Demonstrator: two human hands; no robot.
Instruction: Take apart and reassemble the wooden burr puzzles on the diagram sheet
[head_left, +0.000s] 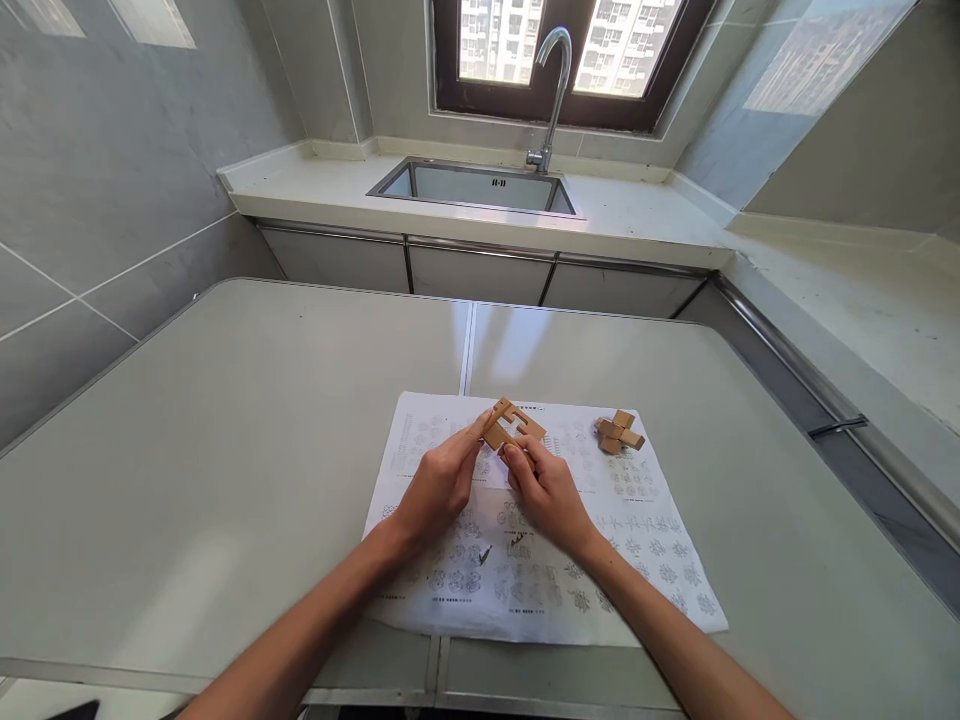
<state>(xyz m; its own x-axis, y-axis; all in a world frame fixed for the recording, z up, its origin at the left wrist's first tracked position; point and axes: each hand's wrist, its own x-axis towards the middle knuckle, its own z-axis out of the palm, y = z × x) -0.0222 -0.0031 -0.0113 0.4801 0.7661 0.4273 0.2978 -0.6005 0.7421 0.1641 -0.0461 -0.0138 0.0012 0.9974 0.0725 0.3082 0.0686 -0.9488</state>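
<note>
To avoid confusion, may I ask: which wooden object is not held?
The crossed-block object, near the printed sheet's far right corner; the slotted object is held.

Printed with a heading and small captions on the paper sheet (600,500), but too tiny to read. Set near the line drawings (667,572), likewise illegible.

Notched wooden puzzle pieces (515,428): light brown, flat, with cut-out slots; held tilted above the printed sheet, between left hand (444,474) and right hand (547,492), both touching them. Exact piece count unclear. Wooden burr puzzle (618,433): light brown blocks interlocked crosswise, arms projecting outward; rests on the sheet's far right part, apart from the hands. Printed instruction sheet (480,622): white paper, rows of small line diagrams, crease visible; lies on the tabletop (300,480) beneath both.
</note>
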